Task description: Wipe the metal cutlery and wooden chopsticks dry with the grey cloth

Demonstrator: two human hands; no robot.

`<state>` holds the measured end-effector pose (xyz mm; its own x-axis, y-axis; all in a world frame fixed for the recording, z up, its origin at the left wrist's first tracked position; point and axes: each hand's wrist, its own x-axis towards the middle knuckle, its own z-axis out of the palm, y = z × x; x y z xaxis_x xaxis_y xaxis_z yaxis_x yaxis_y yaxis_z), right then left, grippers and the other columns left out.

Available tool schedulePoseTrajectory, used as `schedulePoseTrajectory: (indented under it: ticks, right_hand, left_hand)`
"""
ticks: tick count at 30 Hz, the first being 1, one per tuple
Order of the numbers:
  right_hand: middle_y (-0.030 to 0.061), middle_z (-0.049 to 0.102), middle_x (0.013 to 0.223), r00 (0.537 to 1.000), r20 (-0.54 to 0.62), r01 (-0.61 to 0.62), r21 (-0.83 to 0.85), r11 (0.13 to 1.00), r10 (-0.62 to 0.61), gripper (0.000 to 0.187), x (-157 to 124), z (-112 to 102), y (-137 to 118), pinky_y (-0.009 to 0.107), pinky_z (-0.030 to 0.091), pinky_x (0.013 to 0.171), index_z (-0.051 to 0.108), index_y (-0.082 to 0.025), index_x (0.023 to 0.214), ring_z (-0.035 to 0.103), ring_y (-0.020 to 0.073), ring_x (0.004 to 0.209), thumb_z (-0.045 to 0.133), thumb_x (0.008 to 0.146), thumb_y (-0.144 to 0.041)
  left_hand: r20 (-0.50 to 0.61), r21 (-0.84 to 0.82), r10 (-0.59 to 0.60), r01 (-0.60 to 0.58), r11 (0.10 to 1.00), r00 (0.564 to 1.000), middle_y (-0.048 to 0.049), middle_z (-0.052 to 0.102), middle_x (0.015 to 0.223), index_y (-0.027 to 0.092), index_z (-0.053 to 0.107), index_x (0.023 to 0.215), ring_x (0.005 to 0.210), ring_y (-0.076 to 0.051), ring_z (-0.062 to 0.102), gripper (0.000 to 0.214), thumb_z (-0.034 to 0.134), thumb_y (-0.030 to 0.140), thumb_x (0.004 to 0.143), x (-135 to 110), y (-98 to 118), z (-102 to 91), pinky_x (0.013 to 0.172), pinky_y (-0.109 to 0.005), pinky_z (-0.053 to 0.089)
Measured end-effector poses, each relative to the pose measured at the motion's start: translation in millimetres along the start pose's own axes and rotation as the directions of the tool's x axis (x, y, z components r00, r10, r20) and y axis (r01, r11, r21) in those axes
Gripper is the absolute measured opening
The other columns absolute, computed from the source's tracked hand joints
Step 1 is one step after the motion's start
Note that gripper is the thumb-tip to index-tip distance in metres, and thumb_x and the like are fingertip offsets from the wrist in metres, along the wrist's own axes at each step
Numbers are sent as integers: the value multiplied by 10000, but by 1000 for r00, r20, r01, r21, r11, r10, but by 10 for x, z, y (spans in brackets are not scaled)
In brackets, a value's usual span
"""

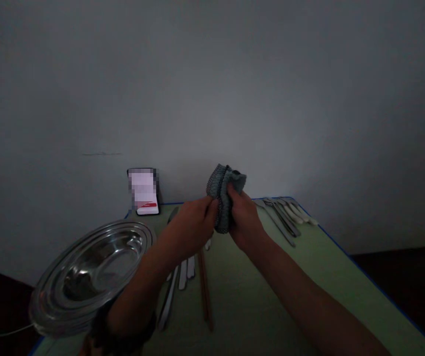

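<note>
Head view showed the left hand and right hand clamped together on a folded grey-blue textured cloth above the pale green, blue-edged desk.

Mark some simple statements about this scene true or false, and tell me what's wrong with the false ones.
1. The left hand and right hand both grip a grey cloth. True.
2. A wooden bowl sits at the picture's left. False: it is a shiny metal basin.
3. Pale-handled utensils lie on the table, toward its far right corner. True.
4. The table is bright red. False: it looks green.
5. A phone shows a lit screen. True.
</note>
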<state>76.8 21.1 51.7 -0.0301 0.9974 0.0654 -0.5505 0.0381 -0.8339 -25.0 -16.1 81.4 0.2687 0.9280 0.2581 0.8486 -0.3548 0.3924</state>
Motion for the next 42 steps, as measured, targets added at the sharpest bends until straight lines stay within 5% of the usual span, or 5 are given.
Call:
schedulePoseTrajectory:
  ticks: [6,17,31,36,42]
  right_hand:
    - [28,650,890,995,-77,79,116,990,-71,308,136,-95,-93,303,482,726,589,-177,879,609,149,794,610,713,-436]
    - [-30,607,705,993,-115,56,164,985,-38,283,70,-71,-66,249,464,639,557,-182,799,564,100,632,623,704,-441]
    - [-14,564,720,978,111,197,-250,948,-174,322,118,-156,-60,243,405,575,572,-183,833,497,99,618,541,745,-492]
    - [-14,576,708,834,550,421,-595,685,-34,251,94,-307,-423,247,407,604,594,-174,811,504,113,641,510,795,-410]
    - [-8,608,730,649,717,627,-694,355,255,225,-42,-329,-647,223,389,582,606,-175,864,513,110,642,487,826,-362]
  left_hand:
    - [340,-21,89,-88,996,936,2,606,677,181,573,881,560,-125,544,330,290,349,907,-192,-114,-256,538,-239,377]
    - [444,-150,60,8,989,894,19,561,562,172,540,783,467,-107,546,251,340,296,869,-98,-189,-234,450,-189,413]
    - [-37,-42,-1,0,999,999,18,576,561,184,515,749,512,-129,565,326,357,435,884,-103,-211,-416,514,-238,418]
    - [-316,-192,-100,40,981,943,-34,640,800,186,480,1029,561,-133,594,362,339,489,890,-159,-180,-464,521,-249,463]
    - [-114,-131,40,-55,990,993,13,653,678,209,513,1140,534,-120,587,351,383,418,890,-156,-127,-442,530,-221,448]
